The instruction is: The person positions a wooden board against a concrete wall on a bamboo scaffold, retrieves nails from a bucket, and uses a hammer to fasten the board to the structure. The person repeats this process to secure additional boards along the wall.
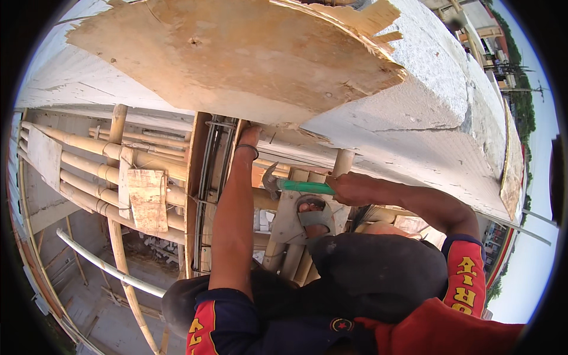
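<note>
My right hand (348,189) is closed around the green handle (307,187) of a claw hammer. The hammer's grey metal head (271,180) points left, toward my left forearm. My left hand (251,136) is raised at the upper end of an upright wooden board (232,155), just under a torn plywood sheet (236,59). Its fingers are mostly hidden, so its grip does not show. Beside that board runs a bundle of steel rods (213,160). A dark band circles my left wrist.
Tied bamboo poles (89,168) form a scaffold at left, with a wooden piece (148,200) fixed on it. A sandaled foot (312,214) rests on a board over bamboo. A rough concrete beam (408,130) overhangs above. A pale curved pipe (109,263) crosses lower left, over a deep drop.
</note>
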`<action>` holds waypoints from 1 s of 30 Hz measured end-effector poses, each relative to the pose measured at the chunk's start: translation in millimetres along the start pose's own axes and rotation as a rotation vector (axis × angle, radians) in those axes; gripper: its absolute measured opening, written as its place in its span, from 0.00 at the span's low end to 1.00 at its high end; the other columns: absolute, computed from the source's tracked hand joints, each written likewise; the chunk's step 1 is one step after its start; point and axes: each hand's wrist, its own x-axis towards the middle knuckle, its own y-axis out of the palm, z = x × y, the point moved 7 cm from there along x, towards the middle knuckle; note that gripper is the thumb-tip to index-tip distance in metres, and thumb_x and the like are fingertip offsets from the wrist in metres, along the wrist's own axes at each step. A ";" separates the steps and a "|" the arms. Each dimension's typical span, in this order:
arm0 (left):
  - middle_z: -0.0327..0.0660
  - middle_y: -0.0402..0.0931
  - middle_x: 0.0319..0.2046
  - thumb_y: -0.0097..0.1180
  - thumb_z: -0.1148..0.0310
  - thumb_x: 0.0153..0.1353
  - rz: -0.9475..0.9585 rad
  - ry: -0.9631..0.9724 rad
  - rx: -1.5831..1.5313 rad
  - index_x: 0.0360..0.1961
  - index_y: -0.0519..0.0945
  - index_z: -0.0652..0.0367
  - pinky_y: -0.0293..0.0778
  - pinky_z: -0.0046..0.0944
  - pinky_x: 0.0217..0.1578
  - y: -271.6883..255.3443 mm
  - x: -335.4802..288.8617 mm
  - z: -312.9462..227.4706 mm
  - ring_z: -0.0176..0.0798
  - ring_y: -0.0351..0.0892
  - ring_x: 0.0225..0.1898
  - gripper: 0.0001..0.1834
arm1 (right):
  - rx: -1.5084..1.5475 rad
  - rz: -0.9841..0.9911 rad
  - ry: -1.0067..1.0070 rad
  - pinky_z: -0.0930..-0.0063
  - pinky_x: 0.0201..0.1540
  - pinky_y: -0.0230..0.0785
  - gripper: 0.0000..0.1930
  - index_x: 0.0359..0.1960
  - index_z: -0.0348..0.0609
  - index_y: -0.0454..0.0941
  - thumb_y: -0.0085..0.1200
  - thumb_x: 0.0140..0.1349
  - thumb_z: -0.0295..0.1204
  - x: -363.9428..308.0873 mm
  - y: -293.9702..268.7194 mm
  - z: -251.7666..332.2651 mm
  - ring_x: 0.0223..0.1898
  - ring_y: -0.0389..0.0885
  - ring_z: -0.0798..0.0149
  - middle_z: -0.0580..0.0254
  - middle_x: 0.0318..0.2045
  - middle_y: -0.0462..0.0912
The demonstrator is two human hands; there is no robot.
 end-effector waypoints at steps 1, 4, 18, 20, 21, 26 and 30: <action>0.52 0.79 0.44 0.48 0.68 0.59 -0.001 0.002 0.009 0.41 0.81 0.64 0.69 0.41 0.54 -0.4 -1.6 -5.7 0.49 0.75 0.52 0.14 | -0.087 -0.005 -0.015 0.55 0.27 0.75 0.13 0.46 0.33 0.67 0.47 0.63 0.27 -0.3 2.1 5.5 0.29 0.83 0.46 0.43 0.29 0.79; 0.52 0.79 0.44 0.48 0.67 0.59 0.001 0.010 0.030 0.41 0.81 0.64 0.70 0.41 0.54 0.6 -5.6 -17.6 0.49 0.75 0.52 0.15 | -0.230 0.031 0.016 0.56 0.27 0.76 0.15 0.49 0.32 0.67 0.46 0.61 0.24 8.1 10.0 7.3 0.28 0.83 0.46 0.44 0.29 0.80; 0.53 0.79 0.45 0.47 0.67 0.60 -0.027 0.044 0.106 0.41 0.81 0.64 0.70 0.42 0.53 0.8 -3.1 -38.5 0.51 0.76 0.52 0.15 | -0.424 0.048 0.043 0.62 0.26 0.76 0.21 0.55 0.28 0.69 0.45 0.61 0.28 64.7 -10.8 -1.6 0.28 0.84 0.53 0.50 0.27 0.82; 0.53 0.79 0.45 0.47 0.66 0.60 -0.033 0.047 0.121 0.41 0.81 0.64 0.70 0.43 0.53 0.5 -3.6 -38.8 0.51 0.76 0.52 0.15 | -0.395 -0.025 0.081 0.61 0.26 0.76 0.21 0.56 0.27 0.68 0.44 0.62 0.27 65.6 -19.2 0.5 0.30 0.84 0.53 0.49 0.26 0.82; 0.53 0.79 0.45 0.47 0.66 0.60 -0.034 0.049 0.132 0.41 0.81 0.64 0.70 0.43 0.53 0.2 -3.5 -39.4 0.51 0.76 0.52 0.15 | -0.409 -0.063 0.070 0.61 0.26 0.76 0.21 0.56 0.26 0.68 0.44 0.62 0.27 64.0 -21.4 5.6 0.30 0.84 0.53 0.49 0.26 0.82; 0.54 0.79 0.45 0.46 0.66 0.60 -0.031 0.042 0.183 0.41 0.81 0.65 0.70 0.43 0.53 0.6 -6.1 -37.4 0.51 0.76 0.51 0.16 | -0.401 -0.046 -0.141 0.60 0.26 0.76 0.21 0.54 0.26 0.69 0.45 0.62 0.27 53.0 -11.7 33.5 0.29 0.84 0.53 0.49 0.25 0.81; 0.54 0.79 0.45 0.46 0.66 0.60 -0.026 0.038 0.247 0.41 0.81 0.65 0.71 0.43 0.53 0.9 -8.3 -36.1 0.52 0.76 0.51 0.16 | -0.365 0.054 0.052 0.60 0.26 0.76 0.23 0.59 0.31 0.66 0.44 0.62 0.27 70.4 -22.6 7.9 0.28 0.84 0.52 0.49 0.26 0.81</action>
